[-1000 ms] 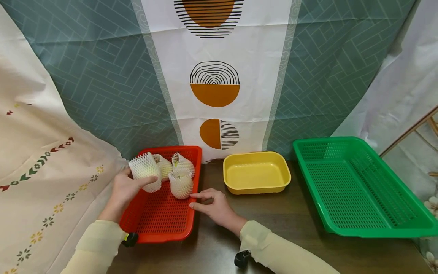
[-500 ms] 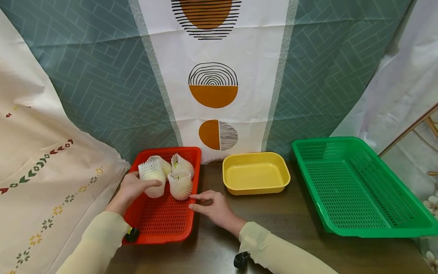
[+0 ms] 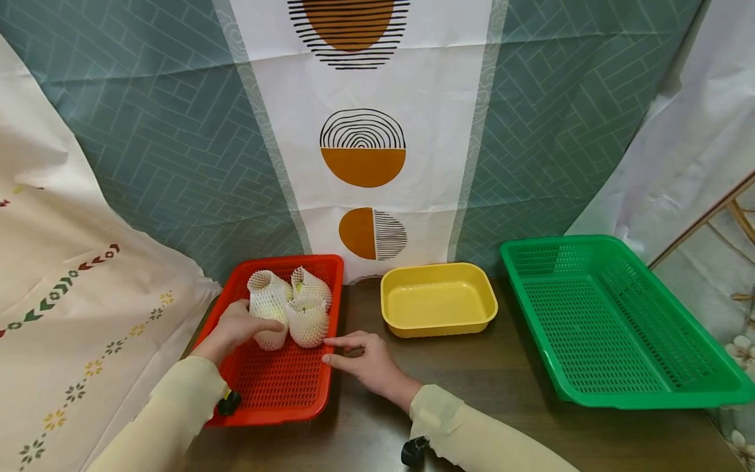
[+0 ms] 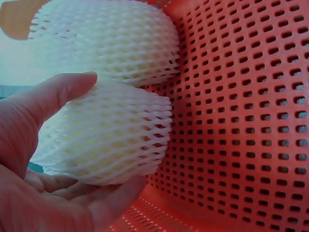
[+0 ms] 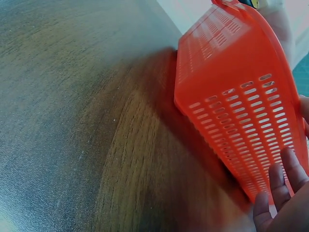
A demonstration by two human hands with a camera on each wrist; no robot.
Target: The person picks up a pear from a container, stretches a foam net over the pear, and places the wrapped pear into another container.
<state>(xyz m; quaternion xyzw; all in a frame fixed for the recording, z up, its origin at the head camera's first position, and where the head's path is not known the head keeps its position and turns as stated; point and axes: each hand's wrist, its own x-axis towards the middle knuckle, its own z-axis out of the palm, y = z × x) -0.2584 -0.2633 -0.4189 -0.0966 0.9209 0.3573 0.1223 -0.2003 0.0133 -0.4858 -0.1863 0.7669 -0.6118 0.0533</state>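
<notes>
My left hand (image 3: pixel 238 326) grips a pale fruit in a white foam net (image 3: pixel 270 316), low inside the red plastic basket (image 3: pixel 277 387). In the left wrist view the thumb lies along the top of that netted fruit (image 4: pixel 120 130) and the fingers curl under it. Right against it is another netted fruit (image 4: pixel 120 43). In the head view, netted fruits (image 3: pixel 309 322) fill the back of the basket, one partly hidden behind the held one. My right hand (image 3: pixel 371 367) holds the basket's right rim by its fingertips, several fingers spread along the outer wall (image 5: pixel 246 116).
A yellow tray (image 3: pixel 439 326) stands to the right of the red basket on the dark wooden table (image 3: pixel 472 373). Further right is a large green basket (image 3: pixel 596 398). Patterned cloth (image 3: pixel 407 164) hangs directly behind, and cream cloth (image 3: pixel 88 314) drapes down the left side.
My left hand has brought the netted fruit down and to the right, from above the left rim to beside the other fruits. The right hand has stayed at the rim.
</notes>
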